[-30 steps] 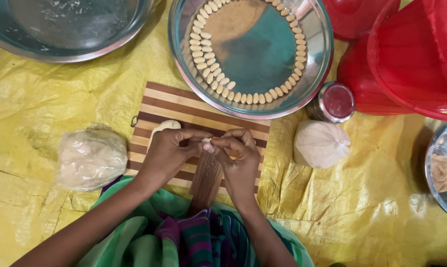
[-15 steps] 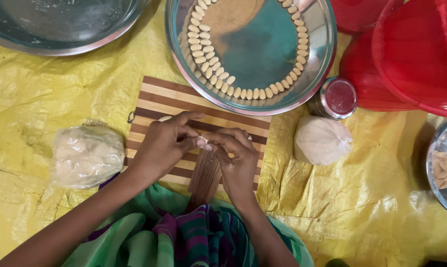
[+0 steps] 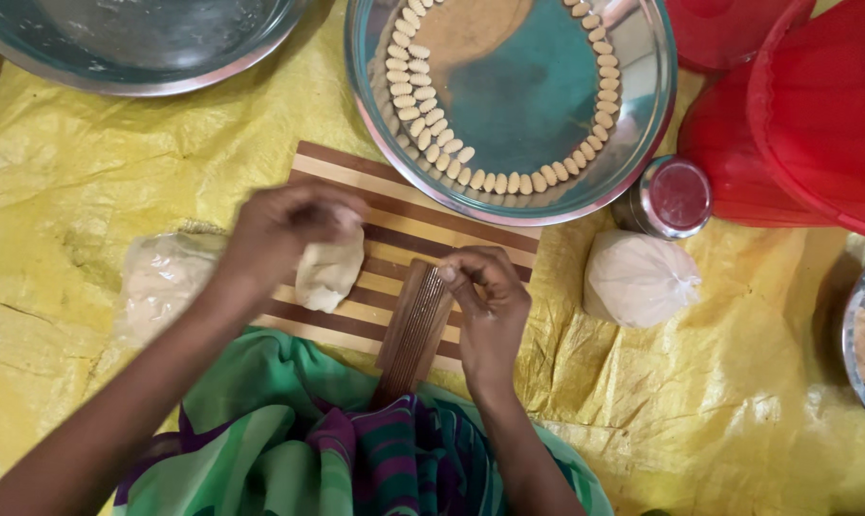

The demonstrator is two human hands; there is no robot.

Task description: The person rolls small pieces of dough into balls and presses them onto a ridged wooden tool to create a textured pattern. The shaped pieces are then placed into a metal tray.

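Dough is handled over a striped board.

A pale dough lump (image 3: 329,272) on the striped board (image 3: 404,225) is gripped by the left hand (image 3: 284,229). The ridged wooden paddle (image 3: 415,330), lying on the board, is pressed by the right hand (image 3: 490,306), fingers curled against its top edge.

Left hand (image 3: 284,229) grips dough lump (image 3: 327,274) on striped board (image 3: 404,215); right hand (image 3: 490,306) presses fingertips on ridged wooden paddle (image 3: 415,330).

Dough lump (image 3: 329,272) and ridged paddle (image 3: 415,330) on the board (image 3: 394,215), tray (image 3: 643,143) behind, tied bag (image 3: 636,279) right.
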